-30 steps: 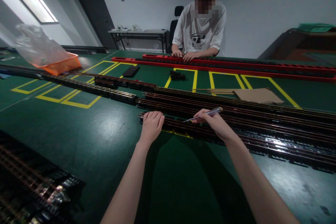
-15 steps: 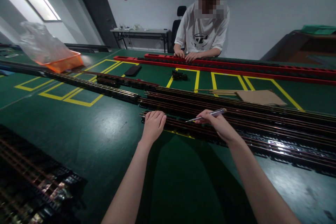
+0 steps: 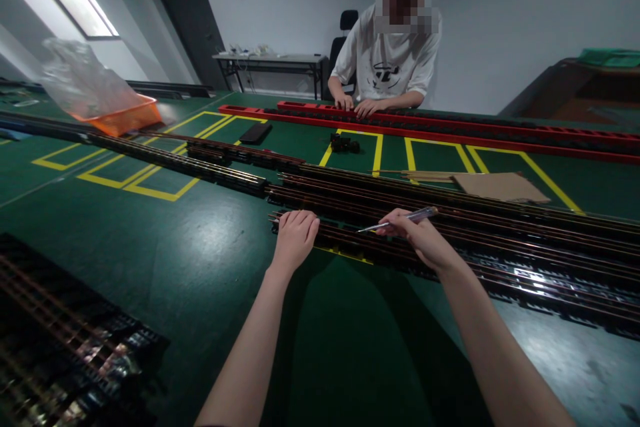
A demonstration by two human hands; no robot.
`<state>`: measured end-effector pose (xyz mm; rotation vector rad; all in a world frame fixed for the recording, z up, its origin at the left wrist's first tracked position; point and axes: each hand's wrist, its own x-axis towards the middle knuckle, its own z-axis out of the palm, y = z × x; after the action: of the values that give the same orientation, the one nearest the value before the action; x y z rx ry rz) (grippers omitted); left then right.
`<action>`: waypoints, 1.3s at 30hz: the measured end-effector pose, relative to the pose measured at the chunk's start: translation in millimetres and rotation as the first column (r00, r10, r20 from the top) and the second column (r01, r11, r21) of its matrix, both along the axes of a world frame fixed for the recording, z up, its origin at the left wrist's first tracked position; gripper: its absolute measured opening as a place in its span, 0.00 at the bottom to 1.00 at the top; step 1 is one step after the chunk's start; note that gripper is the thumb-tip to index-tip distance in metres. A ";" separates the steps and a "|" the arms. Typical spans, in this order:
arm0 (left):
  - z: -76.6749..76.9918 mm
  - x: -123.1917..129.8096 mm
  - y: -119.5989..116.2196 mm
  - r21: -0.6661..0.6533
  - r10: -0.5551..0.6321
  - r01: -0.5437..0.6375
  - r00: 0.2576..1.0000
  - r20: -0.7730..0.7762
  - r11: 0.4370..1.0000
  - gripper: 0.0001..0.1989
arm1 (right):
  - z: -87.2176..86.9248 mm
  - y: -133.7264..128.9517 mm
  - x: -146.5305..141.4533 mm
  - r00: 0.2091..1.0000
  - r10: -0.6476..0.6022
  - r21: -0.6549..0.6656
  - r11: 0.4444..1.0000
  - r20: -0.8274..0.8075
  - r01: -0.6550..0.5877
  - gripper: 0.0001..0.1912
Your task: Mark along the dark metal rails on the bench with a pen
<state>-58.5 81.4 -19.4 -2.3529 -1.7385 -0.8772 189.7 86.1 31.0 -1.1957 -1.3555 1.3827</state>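
My left hand (image 3: 296, 239) is closed over the left end of the nearest long dark rail strip (image 3: 345, 236), its fingers wrapped round the edge. My right hand (image 3: 411, 232) grips a screwdriver (image 3: 423, 214) with a clear handle. The screwdriver's thin shaft points left, and its tip is just above the same strip, to the right of my left hand. Whether the tip touches the strip cannot be made out. More dark strips with copper-coloured rods (image 3: 500, 230) lie side by side behind and to the right.
Across the green table, a person (image 3: 390, 60) in a white shirt has both hands on a red rail (image 3: 450, 128). Cardboard (image 3: 501, 187), a black box (image 3: 256, 133), small black parts (image 3: 344, 143) and an orange basket (image 3: 125, 119) lie around. More strips (image 3: 75, 327) are at lower left.
The whole view has shifted slightly, with things appearing a little further right. Both my hands keep nearly the same places and holds.
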 end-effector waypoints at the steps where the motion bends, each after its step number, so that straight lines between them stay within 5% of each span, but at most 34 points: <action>1: -0.1 -0.1 0.0 0.001 0.001 -0.001 1.000 0.002 1.000 0.16 | 0.1 -0.1 0.2 1.000 0.001 0.002 1.000 0.002 -0.001 0.09; 18: 1.8 0.6 -2.1 0.000 -0.009 0.009 1.000 0.019 1.000 0.15 | -0.1 -0.6 -3.3 0.999 -0.002 0.014 1.000 0.047 0.001 0.09; 29: 6.4 53.7 -18.7 -0.004 -0.115 0.115 0.993 -0.028 0.993 0.11 | 0.3 0.0 -3.7 0.997 0.001 0.032 0.999 0.073 -0.003 0.11; 39: 4.8 46.3 -12.3 -0.024 -0.069 0.070 0.997 0.033 0.997 0.14 | 0.2 0.1 -3.1 0.999 0.007 0.031 0.999 0.053 -0.009 0.09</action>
<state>-12.2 69.2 -14.5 -2.4426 -1.6986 -0.9132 186.6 86.3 31.2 -1.2149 -1.4156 1.3386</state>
